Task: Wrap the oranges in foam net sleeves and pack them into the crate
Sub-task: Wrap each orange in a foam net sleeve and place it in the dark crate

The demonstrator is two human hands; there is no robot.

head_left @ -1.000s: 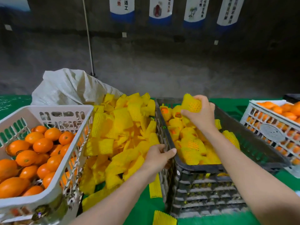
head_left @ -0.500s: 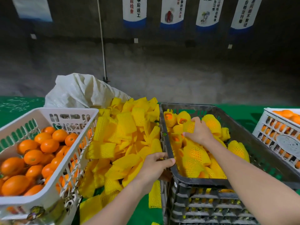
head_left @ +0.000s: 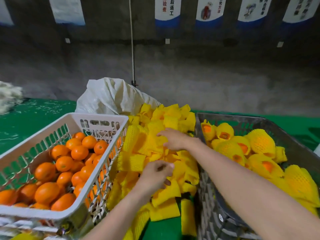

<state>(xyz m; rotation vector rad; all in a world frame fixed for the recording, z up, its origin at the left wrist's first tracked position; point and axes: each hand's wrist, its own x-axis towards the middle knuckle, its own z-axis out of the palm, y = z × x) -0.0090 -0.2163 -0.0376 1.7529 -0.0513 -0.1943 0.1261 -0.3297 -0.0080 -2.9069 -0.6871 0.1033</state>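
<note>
Wrapped orange (head_left: 261, 142) now sits in the crate (head_left: 242, 116); right hand (head_left: 174, 139) has crossed to the sleeves (head_left: 138, 149), fingers (head_left: 162, 134) released, flat. Left hand (head_left: 155, 177) curls nearby, grasp unclear. Probably fetching another sleeve.

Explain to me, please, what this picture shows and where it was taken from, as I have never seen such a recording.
There is no machine here: a person wears a camera on the head, so the picture looks down at their own bare arms. On the green table cover stand a white basket of bare oranges, a pile of yellow foam net sleeves in the middle, and a dark crate holding wrapped oranges. A white sack lies behind the pile. The right hand rests with straight fingers on the sleeves. The left hand is over the pile with curled fingers; whether it pinches a sleeve I cannot tell.
</note>
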